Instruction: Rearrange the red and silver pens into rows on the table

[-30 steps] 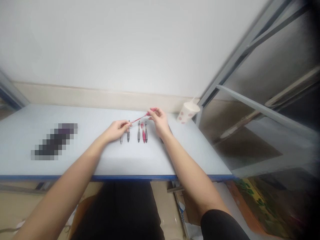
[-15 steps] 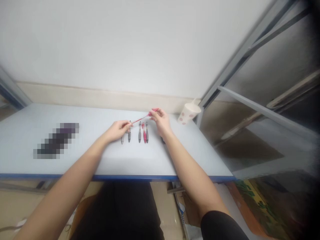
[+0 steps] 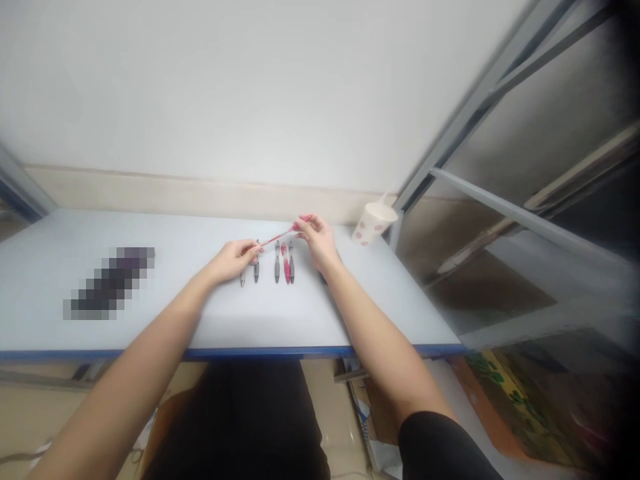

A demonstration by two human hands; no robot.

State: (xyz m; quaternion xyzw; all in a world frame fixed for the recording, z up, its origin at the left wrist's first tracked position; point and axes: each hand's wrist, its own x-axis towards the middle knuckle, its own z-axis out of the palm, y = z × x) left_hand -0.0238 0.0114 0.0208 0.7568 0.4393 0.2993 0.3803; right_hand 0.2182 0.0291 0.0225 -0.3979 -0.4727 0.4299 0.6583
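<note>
Between the fingers of my left hand [image 3: 234,260] one end of a thin red pen refill [image 3: 274,239] is pinched, and it slants up to the right. My right hand [image 3: 319,241] closes on a red pen barrel [image 3: 296,227], which meets the refill's far end. How deep the refill sits in the barrel I cannot tell. Below the hands, a red pen [image 3: 287,265] lies between two dark grey pens [image 3: 277,263] [image 3: 293,268]. Another grey pen [image 3: 257,272] and a silver-tipped pen [image 3: 243,279] are partly hidden by my left hand.
The pens lie on a pale table [image 3: 200,327] with a blue front edge. At the back right stands a white paper cup [image 3: 373,223] with red spots. A dark blurred-out object [image 3: 110,283] lies on the left. A metal frame [image 3: 480,110] borders the right side.
The whole view has shifted slightly. Both hands keep the same hold on the refill and barrel, with my right hand a little nearer to my left.
</note>
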